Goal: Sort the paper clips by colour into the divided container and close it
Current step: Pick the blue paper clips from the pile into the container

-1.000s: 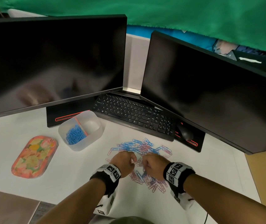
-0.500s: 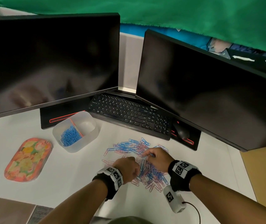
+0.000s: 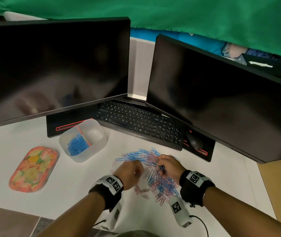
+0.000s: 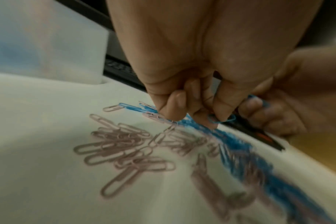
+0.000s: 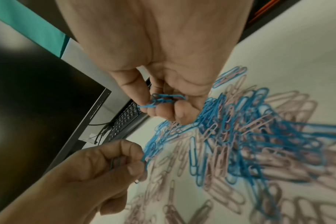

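A loose pile of blue and pink paper clips [image 3: 155, 175] lies on the white desk in front of me. My right hand [image 3: 166, 165] hovers over the pile and pinches a few blue paper clips [image 5: 164, 99] in curled fingers. My left hand [image 3: 131, 171] is beside it at the pile's left edge, fingers curled, pinching a blue clip [image 4: 220, 119]. The translucent divided container [image 3: 83, 140] stands to the upper left; its left compartment holds blue clips [image 3: 76, 146], its right compartment looks empty. The floral lid [image 3: 33, 169] lies flat further left.
Two dark monitors [image 3: 54, 65] stand behind, with a black keyboard [image 3: 139, 122] and a mouse [image 3: 194, 141] under them. Bare white desk lies between the pile and the container. The desk's right edge [image 3: 262, 185] is near the right forearm.
The right hand reached into the pile's far side, then drew back holding blue clips. The left hand stayed curled at the pile's left edge. The head view shifted slightly.
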